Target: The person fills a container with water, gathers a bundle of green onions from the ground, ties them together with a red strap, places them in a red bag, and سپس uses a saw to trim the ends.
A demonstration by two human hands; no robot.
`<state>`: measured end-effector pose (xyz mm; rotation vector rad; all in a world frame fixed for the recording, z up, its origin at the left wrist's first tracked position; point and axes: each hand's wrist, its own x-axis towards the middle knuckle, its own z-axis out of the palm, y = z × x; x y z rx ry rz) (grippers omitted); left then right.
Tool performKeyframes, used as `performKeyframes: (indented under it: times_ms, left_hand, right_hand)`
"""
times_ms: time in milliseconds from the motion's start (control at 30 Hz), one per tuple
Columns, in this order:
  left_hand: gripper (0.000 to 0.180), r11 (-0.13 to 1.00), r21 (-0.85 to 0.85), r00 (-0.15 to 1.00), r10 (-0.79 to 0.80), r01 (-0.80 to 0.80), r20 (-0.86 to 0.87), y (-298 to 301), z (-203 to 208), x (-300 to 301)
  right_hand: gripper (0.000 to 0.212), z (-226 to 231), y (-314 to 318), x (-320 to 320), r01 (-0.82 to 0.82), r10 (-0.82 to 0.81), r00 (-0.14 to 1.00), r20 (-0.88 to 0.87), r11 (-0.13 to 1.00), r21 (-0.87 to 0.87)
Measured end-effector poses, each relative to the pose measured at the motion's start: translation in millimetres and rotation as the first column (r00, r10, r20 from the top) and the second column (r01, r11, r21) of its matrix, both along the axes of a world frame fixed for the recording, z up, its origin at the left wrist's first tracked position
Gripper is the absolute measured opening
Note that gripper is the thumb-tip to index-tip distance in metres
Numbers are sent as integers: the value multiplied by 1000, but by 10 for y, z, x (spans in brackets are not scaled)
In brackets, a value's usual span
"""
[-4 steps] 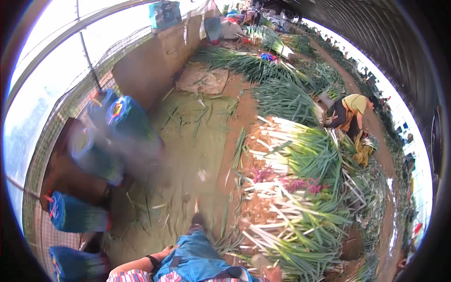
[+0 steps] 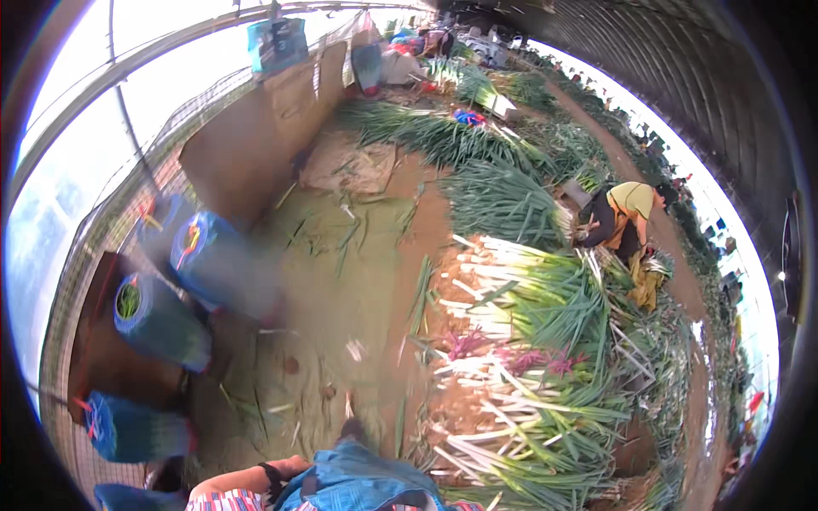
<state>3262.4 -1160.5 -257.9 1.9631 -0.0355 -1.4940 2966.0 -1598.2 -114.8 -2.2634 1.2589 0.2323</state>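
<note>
At the lower edge, my left hand (image 2: 290, 467) hangs beside the blue apron (image 2: 362, 477) I wear, with a dark band on its wrist. Its fingers are too hidden to read. My right hand is out of the picture. To my right lie long rows of leeks (image 2: 520, 426), white stems toward me and green leaves away. Purple-pink ties (image 2: 520, 359) lie across the stems. Bundles wrapped in blue-green netting (image 2: 166, 328) stand to my left, one showing green tops in its round opening.
A worn green ground sheet (image 2: 341, 315) with leaf scraps runs ahead. A brown board (image 2: 256, 128) lines the left side. At the right, a person in a yellow-green top (image 2: 632, 202) bends over leeks by a muddy path (image 2: 682, 272). More leeks (image 2: 503, 196) lie ahead.
The view has shifted slightly, so the leeks and the bundles sit further left and lower. My right hand, seen earlier by a pale object at the lower edge, has left the picture.
</note>
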Motion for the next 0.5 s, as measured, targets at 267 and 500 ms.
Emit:
performKeyframes:
  times_ms: [267, 500]
  left_hand:
    - [49, 980, 10, 897, -187, 199, 402, -1850, 1438, 3050]
    - [45, 946, -94, 613, -123, 310, 780, -2871, 940, 4672]
  right_hand:
    - [49, 33, -571, 1605, 75, -66, 981, -180, 996, 44]
    - [57, -345, -1441, 2878, 44, -12, 966, -260, 992, 115]
